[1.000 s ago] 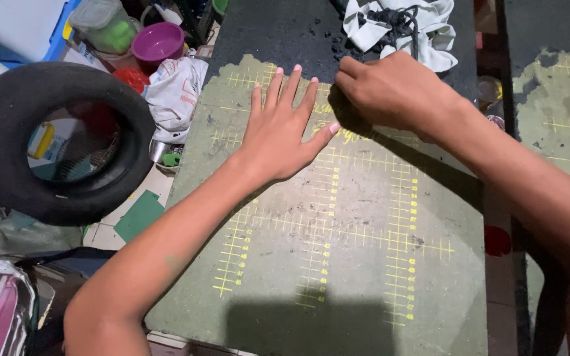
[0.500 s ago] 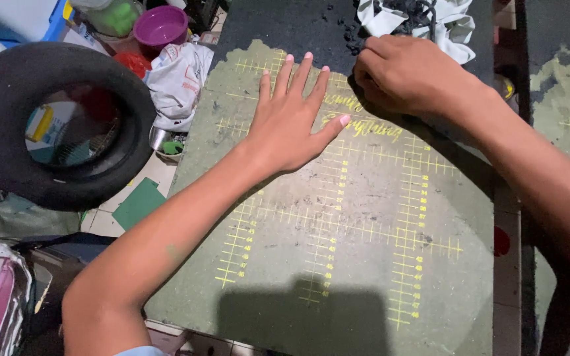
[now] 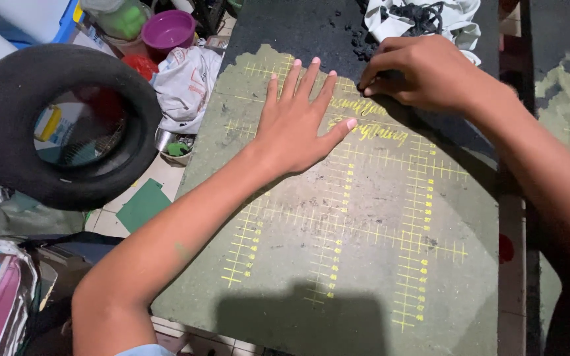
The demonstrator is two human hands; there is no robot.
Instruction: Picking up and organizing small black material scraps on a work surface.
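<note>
Your left hand (image 3: 298, 125) is staying flat, fingers apart, on the mat (image 3: 364, 250); your right hand (image 3: 423, 72), fingertips together, has crept upward, scraping its torn edge.

Printed white plastic bag (image 3: 186, 82) lying crumpled on floor just left of green cutting mat (image 3: 377, 250), showing faint red and grey markings; purple bowl (image 3: 169, 29) sitting just above it. Yellow-and-white label or carton (image 3: 49, 124) showing through hole of black tyre (image 3: 8, 118) at left, tilted, partly hidden. Mat bearing yellow printed ruler grids and 2 lines of yellow script near its upper middle. Clear lidded container holding green contents (image 3: 123, 16) sitting at top left; no label visible on it. No screens or signs showing.
</note>
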